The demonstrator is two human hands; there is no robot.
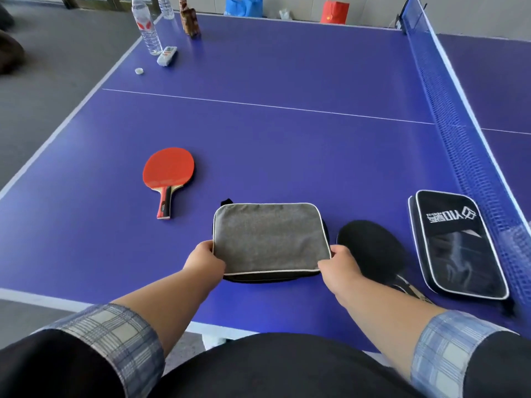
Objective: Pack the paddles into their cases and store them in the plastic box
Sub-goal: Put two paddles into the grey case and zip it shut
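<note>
A grey rectangular paddle case (270,239) with white piping lies on the blue table near its front edge. My left hand (204,258) grips the case's near-left corner and my right hand (339,267) grips its near-right corner. A red-faced paddle (168,172) lies face up to the left, handle pointing toward me. A black-faced paddle (370,248) rests just right of the grey case, its handle partly hidden behind my right forearm. A black case (457,245) with a white logo lies further right beside the net. No plastic box is in view.
The net (454,122) runs along the right side. At the far left corner stand two water bottles (148,27), a brown carton (190,23), a remote control (167,55) and a bottle cap (139,71). Blue and red bags (244,5) sit beyond the table.
</note>
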